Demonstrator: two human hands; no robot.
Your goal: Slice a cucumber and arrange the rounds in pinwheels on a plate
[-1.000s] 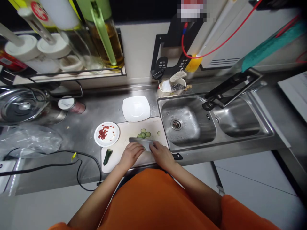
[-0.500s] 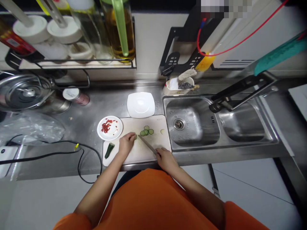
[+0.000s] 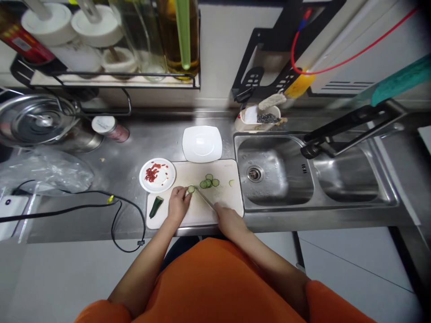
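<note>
A steel bench [image 3: 151, 132] ran across the view, with a double sink [image 3: 279, 177] set into it on the right. Just left of the sink lay a pale cutting board [image 3: 202, 215]; a white squarish dish [image 3: 202, 141] stood at its far edge, and a smaller round plate [image 3: 173, 176] overlapped its far left corner. Over the board, the person's right hand [image 3: 231, 220] had its fingers closed around the handle end of a knife [image 3: 206, 198], whose blade slanted away to the left. The left hand [image 3: 178, 204] pinched a short green piece [image 3: 191, 189] between its fingers, pale cut face showing, right by the knife's tip. A longer dark green chunk [image 3: 156, 207] lay near the board's left edge. Thin green slices [image 3: 209, 181] overlapped beyond the blade, and red bits [image 3: 153, 172] were scattered on the round plate.
</note>
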